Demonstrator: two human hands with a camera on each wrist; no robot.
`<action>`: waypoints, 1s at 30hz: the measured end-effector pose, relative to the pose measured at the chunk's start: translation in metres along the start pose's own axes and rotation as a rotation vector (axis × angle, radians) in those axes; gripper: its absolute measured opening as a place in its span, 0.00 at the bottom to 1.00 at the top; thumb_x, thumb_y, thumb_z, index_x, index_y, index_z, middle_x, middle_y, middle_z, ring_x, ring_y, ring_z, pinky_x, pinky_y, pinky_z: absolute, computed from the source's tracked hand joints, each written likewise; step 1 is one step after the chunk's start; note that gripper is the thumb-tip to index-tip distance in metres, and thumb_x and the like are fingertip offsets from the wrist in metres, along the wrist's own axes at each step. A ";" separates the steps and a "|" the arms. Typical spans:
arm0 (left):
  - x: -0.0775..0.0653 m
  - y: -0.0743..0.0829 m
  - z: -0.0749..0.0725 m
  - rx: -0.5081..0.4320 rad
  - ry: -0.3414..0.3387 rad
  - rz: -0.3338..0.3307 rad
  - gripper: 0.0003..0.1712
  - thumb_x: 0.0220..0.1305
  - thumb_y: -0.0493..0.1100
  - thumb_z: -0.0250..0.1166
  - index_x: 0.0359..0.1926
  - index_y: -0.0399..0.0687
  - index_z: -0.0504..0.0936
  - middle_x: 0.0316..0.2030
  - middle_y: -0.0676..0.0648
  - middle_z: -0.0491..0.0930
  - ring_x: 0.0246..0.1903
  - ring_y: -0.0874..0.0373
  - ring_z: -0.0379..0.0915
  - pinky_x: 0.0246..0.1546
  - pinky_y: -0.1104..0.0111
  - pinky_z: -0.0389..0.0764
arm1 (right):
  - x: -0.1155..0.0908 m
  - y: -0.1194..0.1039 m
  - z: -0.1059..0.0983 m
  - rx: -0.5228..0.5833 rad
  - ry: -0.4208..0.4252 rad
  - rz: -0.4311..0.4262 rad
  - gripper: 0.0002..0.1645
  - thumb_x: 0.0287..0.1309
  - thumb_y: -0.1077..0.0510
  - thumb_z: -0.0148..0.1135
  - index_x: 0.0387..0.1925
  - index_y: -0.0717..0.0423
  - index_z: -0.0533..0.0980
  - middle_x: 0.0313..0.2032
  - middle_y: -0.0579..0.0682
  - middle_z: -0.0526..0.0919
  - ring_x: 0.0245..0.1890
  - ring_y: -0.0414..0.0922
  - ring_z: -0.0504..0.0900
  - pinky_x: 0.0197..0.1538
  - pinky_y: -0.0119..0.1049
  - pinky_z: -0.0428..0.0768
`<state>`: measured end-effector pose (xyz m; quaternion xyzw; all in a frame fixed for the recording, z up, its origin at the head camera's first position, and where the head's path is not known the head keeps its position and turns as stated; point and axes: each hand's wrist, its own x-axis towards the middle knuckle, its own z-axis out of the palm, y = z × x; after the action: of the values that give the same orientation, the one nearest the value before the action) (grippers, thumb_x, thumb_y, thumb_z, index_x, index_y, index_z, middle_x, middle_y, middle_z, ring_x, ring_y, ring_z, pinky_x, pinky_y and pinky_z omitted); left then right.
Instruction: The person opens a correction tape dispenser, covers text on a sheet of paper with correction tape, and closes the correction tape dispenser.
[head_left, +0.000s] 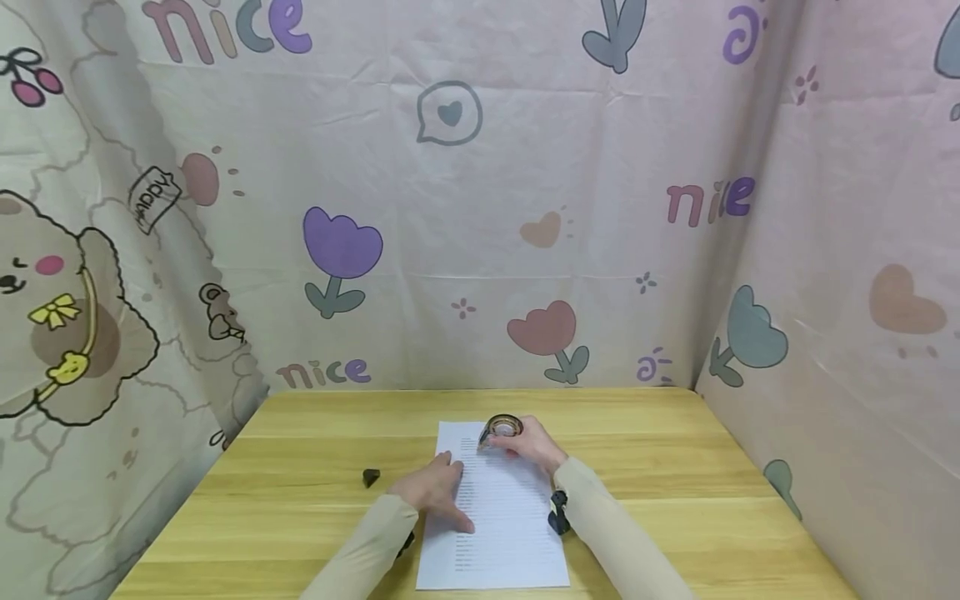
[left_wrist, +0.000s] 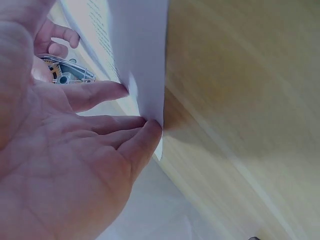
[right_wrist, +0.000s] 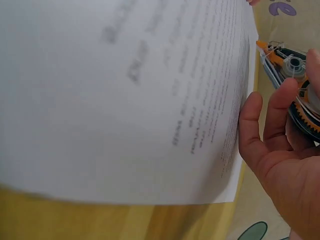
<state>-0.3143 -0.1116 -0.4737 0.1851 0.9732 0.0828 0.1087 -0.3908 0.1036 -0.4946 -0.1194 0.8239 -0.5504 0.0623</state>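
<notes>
A white sheet of paper (head_left: 517,533) with printed lines of text lies lengthwise on the wooden table. My left hand (head_left: 433,487) rests on its left side, fingers extended, thumb spread toward the middle of the page. In the left wrist view those fingers (left_wrist: 137,127) lie flat at the paper's edge. Between thumb and fingers, my right hand (head_left: 536,444) grips a correction tape (head_left: 504,426) with a clear case. Its orange tip (right_wrist: 261,45) points down at the sheet, close to the upper printed lines. Gears and an orange toothed wheel show through the case in the right wrist view.
A small dark piece (head_left: 371,477) lies on the table (head_left: 300,508) left of the paper. A black wrist camera (head_left: 558,512) sits on the right sleeve. Behind the table hangs a printed curtain (head_left: 450,208), with more curtain at both sides.
</notes>
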 end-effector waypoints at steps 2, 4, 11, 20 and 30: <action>-0.001 0.000 0.000 0.009 0.002 0.008 0.65 0.35 0.71 0.77 0.68 0.37 0.67 0.70 0.31 0.61 0.70 0.38 0.59 0.68 0.46 0.67 | 0.001 0.000 0.002 -0.004 0.001 -0.004 0.18 0.52 0.54 0.74 0.43 0.60 0.83 0.34 0.49 0.87 0.27 0.38 0.79 0.32 0.31 0.81; -0.002 0.000 0.000 0.016 0.002 0.013 0.64 0.35 0.71 0.77 0.68 0.38 0.67 0.70 0.31 0.61 0.69 0.38 0.60 0.68 0.46 0.67 | 0.002 0.001 0.003 -0.003 -0.002 -0.005 0.18 0.52 0.55 0.74 0.43 0.60 0.83 0.34 0.49 0.88 0.28 0.37 0.79 0.33 0.31 0.82; -0.004 0.000 0.000 0.004 -0.004 0.002 0.65 0.35 0.70 0.77 0.70 0.40 0.65 0.71 0.32 0.60 0.71 0.39 0.57 0.69 0.46 0.64 | 0.007 0.005 0.004 -0.011 -0.012 -0.022 0.18 0.52 0.54 0.74 0.43 0.60 0.83 0.36 0.50 0.88 0.29 0.37 0.80 0.34 0.32 0.84; -0.003 0.002 -0.001 -0.005 -0.008 -0.032 0.65 0.35 0.71 0.77 0.70 0.42 0.66 0.71 0.33 0.60 0.70 0.40 0.58 0.68 0.46 0.66 | 0.011 0.006 0.003 -0.042 -0.060 -0.035 0.21 0.52 0.54 0.74 0.45 0.61 0.81 0.37 0.52 0.88 0.31 0.39 0.83 0.37 0.34 0.85; -0.004 0.002 -0.001 -0.005 -0.009 -0.042 0.64 0.35 0.70 0.78 0.70 0.41 0.66 0.71 0.33 0.60 0.70 0.40 0.59 0.68 0.46 0.66 | 0.011 0.004 0.004 -0.039 -0.108 -0.052 0.20 0.53 0.55 0.73 0.46 0.60 0.82 0.38 0.52 0.88 0.33 0.40 0.82 0.38 0.35 0.85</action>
<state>-0.3103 -0.1116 -0.4720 0.1646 0.9762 0.0823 0.1151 -0.4006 0.0988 -0.4990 -0.1716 0.8266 -0.5283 0.0899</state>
